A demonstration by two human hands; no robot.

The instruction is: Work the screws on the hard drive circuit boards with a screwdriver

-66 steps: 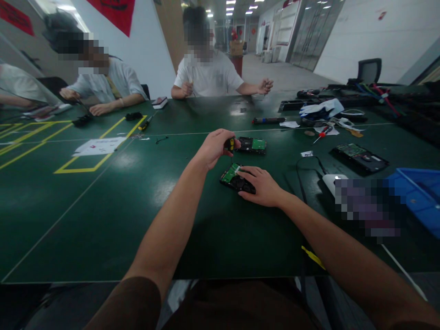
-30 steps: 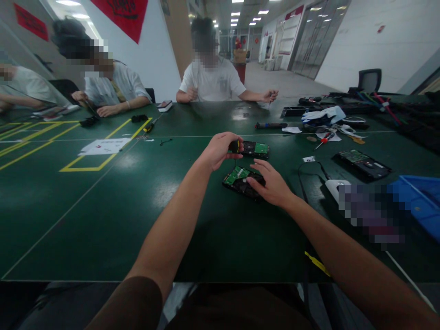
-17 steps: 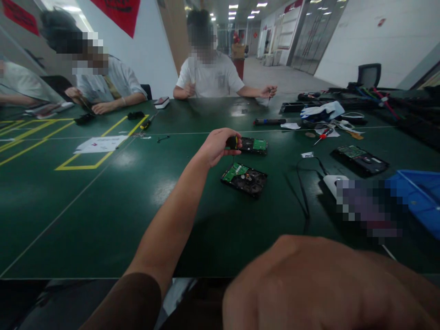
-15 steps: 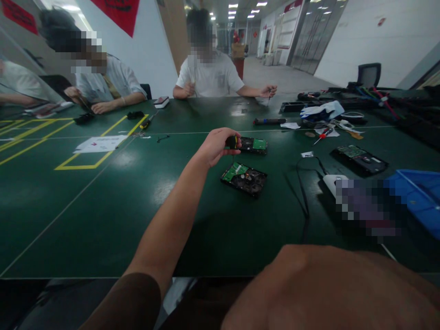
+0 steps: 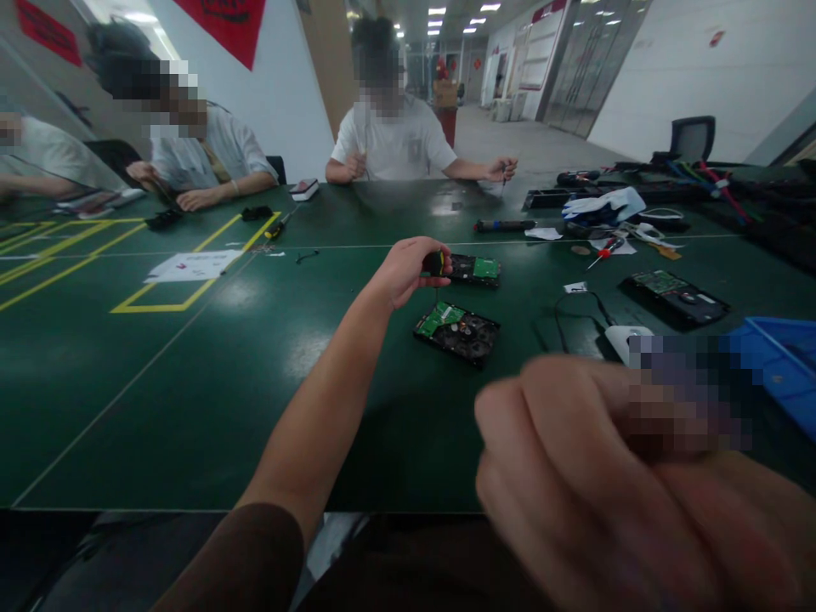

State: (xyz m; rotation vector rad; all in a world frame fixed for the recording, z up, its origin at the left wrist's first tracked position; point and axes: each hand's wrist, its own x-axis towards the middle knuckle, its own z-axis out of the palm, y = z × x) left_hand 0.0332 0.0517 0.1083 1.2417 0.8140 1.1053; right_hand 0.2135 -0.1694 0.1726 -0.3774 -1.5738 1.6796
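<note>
My left hand (image 5: 417, 270) is closed on the black and yellow handle of a screwdriver (image 5: 436, 263), whose thin shaft points down at the near hard drive (image 5: 468, 334). That drive lies on the green table with its circuit board up. Just behind it lies a second drive (image 5: 481, 269), partly hidden by my fingers. My right hand (image 5: 574, 459) is large and blurred close to the camera at the lower right, its fingers curled; what they hold, if anything, cannot be made out.
A third drive (image 5: 679, 297), a blue bin (image 5: 781, 365) and a white device with a cable (image 5: 628, 342) are on the right. Gloves (image 5: 603, 206), a red screwdriver (image 5: 605, 252) and papers lie farther back. Several people sit across the table.
My right hand has risen into view from the bottom edge, showing its curled fingers. My left hand keeps its hold on the screwdriver over the near drive.
</note>
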